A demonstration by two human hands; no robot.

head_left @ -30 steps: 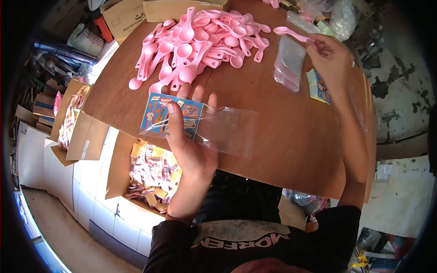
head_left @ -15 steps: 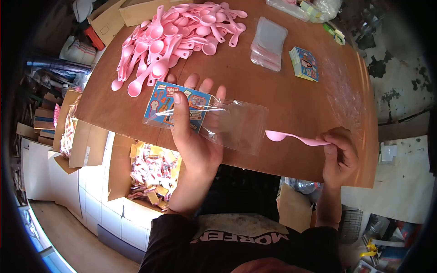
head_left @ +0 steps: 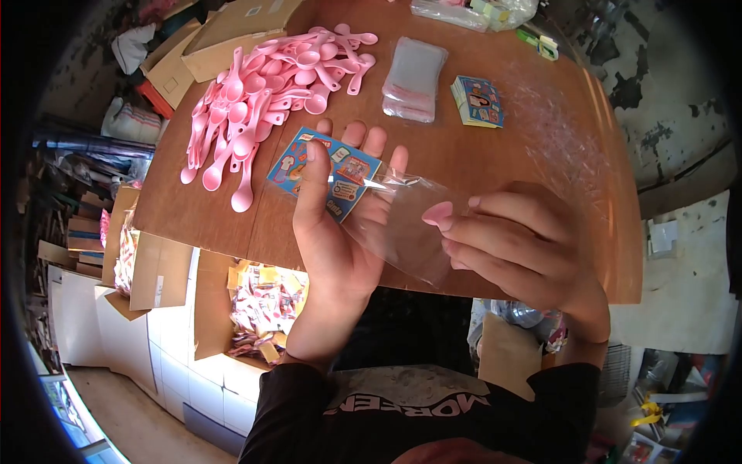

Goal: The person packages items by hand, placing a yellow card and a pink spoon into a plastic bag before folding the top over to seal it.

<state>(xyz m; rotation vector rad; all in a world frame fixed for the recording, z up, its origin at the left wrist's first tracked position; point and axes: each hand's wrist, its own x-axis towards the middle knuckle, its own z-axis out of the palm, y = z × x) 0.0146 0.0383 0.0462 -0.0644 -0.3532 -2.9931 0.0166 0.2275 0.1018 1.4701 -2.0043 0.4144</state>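
Observation:
A clear plastic bag (head_left: 410,224) with a blue printed card (head_left: 348,179) in it lies across my left hand (head_left: 332,232), palm up, the thumb pressing on the card. The bag's open end points right. At that end my right hand (head_left: 518,240) pinches a pink plastic spoon (head_left: 438,213). Only the spoon's bowl shows, at the mouth of the bag; its handle is hidden behind my fingers. Beyond my left hand lies a large heap of pink spoons (head_left: 267,97).
On the brown table (head_left: 340,267) lie a stack of clear bags (head_left: 415,77), a stack of blue cards (head_left: 478,100) and a green cutter (head_left: 537,44). Open cardboard boxes (head_left: 212,309) with packed items stand below the left edge; another box (head_left: 239,35) sits behind the heap.
My right hand has moved left and up with the spoon, bringing its bowl to the bag's mouth. My left hand still holds the bag and card. The whole view has shifted somewhat.

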